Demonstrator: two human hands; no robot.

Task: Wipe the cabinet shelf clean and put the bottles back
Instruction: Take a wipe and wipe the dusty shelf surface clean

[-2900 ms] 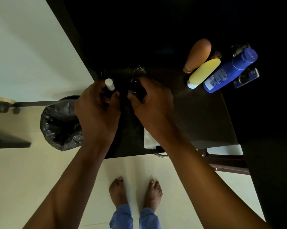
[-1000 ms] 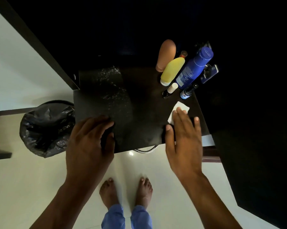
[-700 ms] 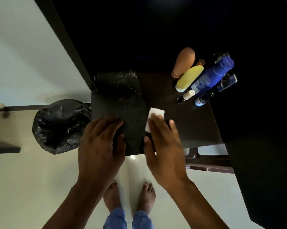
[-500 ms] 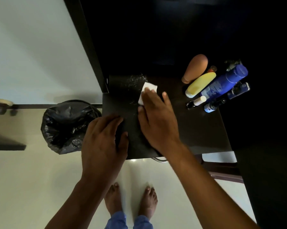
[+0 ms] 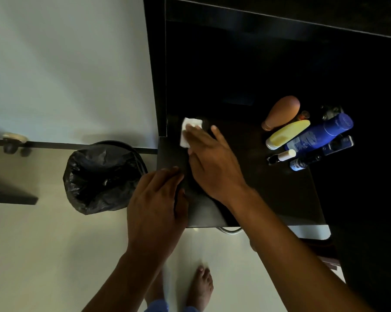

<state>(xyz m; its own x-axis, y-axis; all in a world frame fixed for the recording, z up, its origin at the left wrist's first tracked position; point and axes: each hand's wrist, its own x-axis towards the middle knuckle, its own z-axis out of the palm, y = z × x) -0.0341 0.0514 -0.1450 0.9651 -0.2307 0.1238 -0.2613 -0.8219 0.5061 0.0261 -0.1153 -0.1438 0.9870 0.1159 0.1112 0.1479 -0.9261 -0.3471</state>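
On shelf (image 5: pixel 268 188) my right hand (image 5: pixel 212 167) presses flat on wipe (image 5: pixel 186 131), left hand (image 5: pixel 156 203) flat, fingers spread; blue bottle (image 5: pixel 318 134) label unreadable

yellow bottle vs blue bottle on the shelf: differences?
The yellow bottle is shorter and tapers flat toward its far end; the blue bottle is longer and round, ending in a darker blue cap. The yellow one has a white cap and no visible print; the blue one carries a white printed label. Both stand side by side at the shelf's right.

White wipe (image 5: pixel 188 134) half under fingers, far bottles (image 5: pixel 332 112) lost in dark
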